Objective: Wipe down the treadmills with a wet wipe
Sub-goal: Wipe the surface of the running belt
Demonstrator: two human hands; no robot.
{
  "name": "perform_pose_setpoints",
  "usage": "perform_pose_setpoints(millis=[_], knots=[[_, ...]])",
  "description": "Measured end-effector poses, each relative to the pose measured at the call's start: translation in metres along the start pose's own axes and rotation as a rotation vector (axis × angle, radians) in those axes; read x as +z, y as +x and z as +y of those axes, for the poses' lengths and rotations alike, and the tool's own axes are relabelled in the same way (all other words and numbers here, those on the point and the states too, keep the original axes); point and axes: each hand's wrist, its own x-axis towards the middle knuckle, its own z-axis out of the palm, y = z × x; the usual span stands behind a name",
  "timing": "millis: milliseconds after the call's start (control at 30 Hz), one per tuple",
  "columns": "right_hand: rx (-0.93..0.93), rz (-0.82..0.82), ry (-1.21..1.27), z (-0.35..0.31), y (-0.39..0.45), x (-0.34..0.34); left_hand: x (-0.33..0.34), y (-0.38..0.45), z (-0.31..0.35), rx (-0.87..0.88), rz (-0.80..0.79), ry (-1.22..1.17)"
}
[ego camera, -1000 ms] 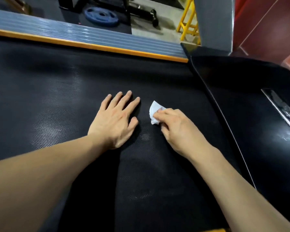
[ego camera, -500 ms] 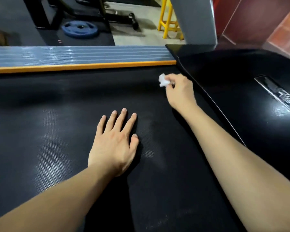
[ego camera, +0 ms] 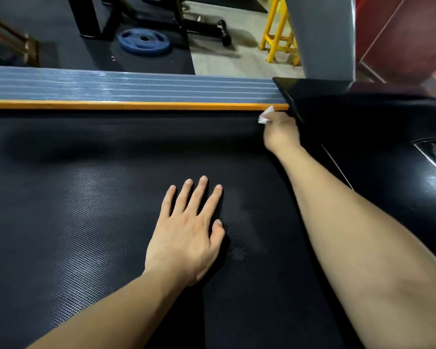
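Right hand (ego camera: 281,132) grips crumpled white wet wipe (ego camera: 265,116) at the textured black treadmill belt's (ego camera: 98,210) far edge; left hand (ego camera: 186,238) lies flat, fingers straight, mid-belt.

This is a gym. A treadmill fills the foreground, with its textured black running belt (ego camera: 86,222), a ribbed grey side rail (ego camera: 126,88) edged by an orange strip (ego camera: 136,106), and a glossy black motor cover (ego camera: 378,137). Beyond it, a blue weight plate (ego camera: 144,42) lies on dark rubber flooring (ego camera: 146,64) beside black equipment frames (ego camera: 91,16), near a yellow metal stand (ego camera: 278,34).
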Motion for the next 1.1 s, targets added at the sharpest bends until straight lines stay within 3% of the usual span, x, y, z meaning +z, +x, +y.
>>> perform_pose_setpoints(millis=[133,233,533,667,767,833,1000,1033,1100], knots=[[-0.376,-0.189,0.163,-0.043,-0.043,0.018,-0.001,0.001,0.000,0.001,0.000,0.001],[-0.505,-0.286,0.103,-0.044,-0.047,0.009,-0.001,0.000,0.000,0.004,-0.007,0.006],[-0.392,-0.170,-0.158,-0.029,-0.016,0.004,-0.002,0.000,0.000,-0.008,-0.002,-0.005],[-0.082,0.047,-0.288,0.012,0.019,-0.011,0.000,0.000,0.001,-0.011,0.005,-0.013],[0.099,0.092,-0.136,0.007,0.021,-0.005,0.001,0.001,0.001,-0.011,0.010,-0.017],[0.002,0.001,-0.082,-0.025,0.008,0.007,0.001,0.001,0.000,-0.006,-0.001,-0.016],[-0.508,-0.179,-0.056,-0.067,-0.033,0.025,-0.002,0.001,0.000,-0.010,-0.007,-0.003],[-0.555,-0.165,-0.084,-0.057,-0.027,0.020,-0.002,0.001,0.001,-0.005,-0.010,-0.001],[-0.446,-0.096,-0.193,-0.020,-0.002,0.006,-0.001,0.001,0.001,-0.003,-0.005,0.007]])
